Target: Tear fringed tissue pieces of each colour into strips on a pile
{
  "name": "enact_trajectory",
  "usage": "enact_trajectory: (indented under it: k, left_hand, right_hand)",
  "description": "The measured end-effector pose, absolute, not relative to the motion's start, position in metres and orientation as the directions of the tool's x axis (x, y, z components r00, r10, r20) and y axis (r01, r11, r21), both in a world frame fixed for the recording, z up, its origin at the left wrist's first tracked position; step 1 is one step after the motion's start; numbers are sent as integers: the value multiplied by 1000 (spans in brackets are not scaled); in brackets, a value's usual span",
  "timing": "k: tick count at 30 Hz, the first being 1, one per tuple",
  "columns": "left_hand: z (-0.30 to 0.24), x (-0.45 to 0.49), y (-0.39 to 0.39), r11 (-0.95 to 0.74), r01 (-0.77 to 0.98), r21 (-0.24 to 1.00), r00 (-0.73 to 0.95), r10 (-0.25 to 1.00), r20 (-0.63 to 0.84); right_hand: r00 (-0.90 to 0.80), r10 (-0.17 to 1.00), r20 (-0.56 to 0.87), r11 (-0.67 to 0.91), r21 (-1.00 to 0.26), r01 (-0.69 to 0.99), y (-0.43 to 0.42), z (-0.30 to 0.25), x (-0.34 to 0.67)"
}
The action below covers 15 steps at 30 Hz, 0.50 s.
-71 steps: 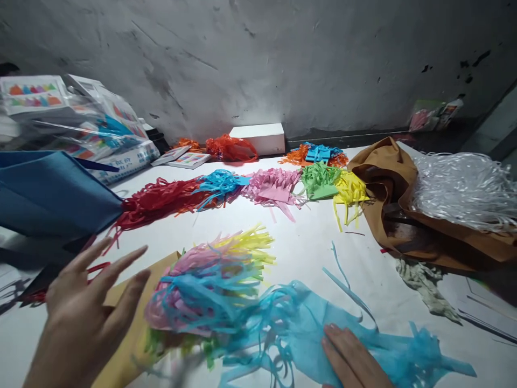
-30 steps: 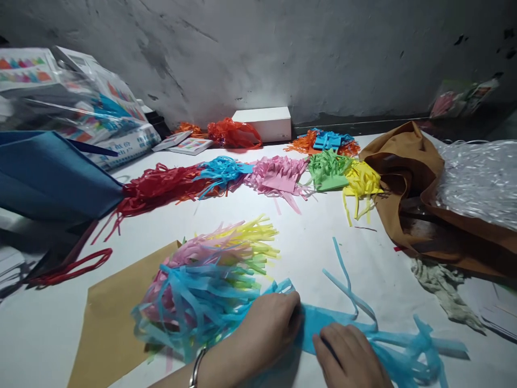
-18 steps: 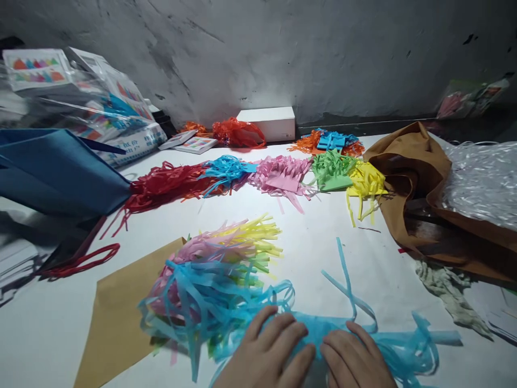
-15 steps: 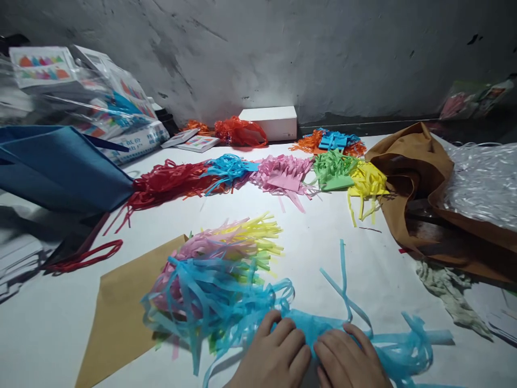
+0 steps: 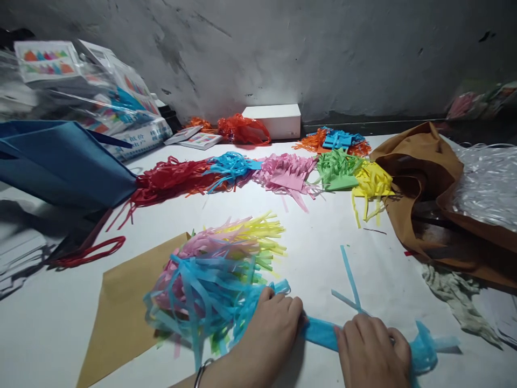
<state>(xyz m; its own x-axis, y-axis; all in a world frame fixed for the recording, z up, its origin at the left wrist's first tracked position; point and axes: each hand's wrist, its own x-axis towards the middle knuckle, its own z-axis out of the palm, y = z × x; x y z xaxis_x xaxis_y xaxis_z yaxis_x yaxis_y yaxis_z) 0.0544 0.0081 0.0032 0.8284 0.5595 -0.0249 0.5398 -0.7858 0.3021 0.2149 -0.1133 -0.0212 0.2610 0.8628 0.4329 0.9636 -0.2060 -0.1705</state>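
Note:
A blue tissue-paper tassel (image 5: 321,332) lies across the front of the table, with fringe strips at both ends. My left hand (image 5: 275,323) is closed around it left of its flat middle band. On the other side of the band, my right hand (image 5: 374,345) grips it with bent fingers. Part of the fringe is hidden under both palms. Just left of my hands is a loose pile of pink, yellow, green and blue tassels (image 5: 210,269), resting partly on a brown paper sheet (image 5: 121,302).
Along the back run red fringe (image 5: 173,180), pink fringe (image 5: 285,175), green fringe (image 5: 338,171) and yellow fringe (image 5: 371,183). A white box (image 5: 274,121) stands by the wall. To the left is a blue bag (image 5: 68,161); to the right, a brown bag (image 5: 428,145) and a crumpled glove (image 5: 460,302).
My hands have moved apart, the right one going further right. The blue paper between them is now a narrower, straighter band. The view has shifted slightly.

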Motion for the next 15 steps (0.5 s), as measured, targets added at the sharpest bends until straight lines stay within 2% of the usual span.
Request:
enact_trajectory:
  k: [3,6,9,12,15]
  left_hand:
    - [7,59,11,-767,568,297,817,570,-91]
    - [5,58,11,-760,563,323,819,565,-99]
    - [6,53,9,-787,524,325,825,564,36]
    - [11,47,7,-903,358,238,858,419,298]
    - [15,43,5,-970,178,164,919,223,326]
  right_hand:
    - [215,825,523,-169,-134,976,-112,-20,214]
    - [71,780,621,57,-184,981,-110,-26,208]
    - [-17,760,650,182,-188,965,-105,-33,202]
    - [-16,732,681,212,-205,955,-103,-37,201]
    - [57,753,656,207,-318,925,-105,-37,201]
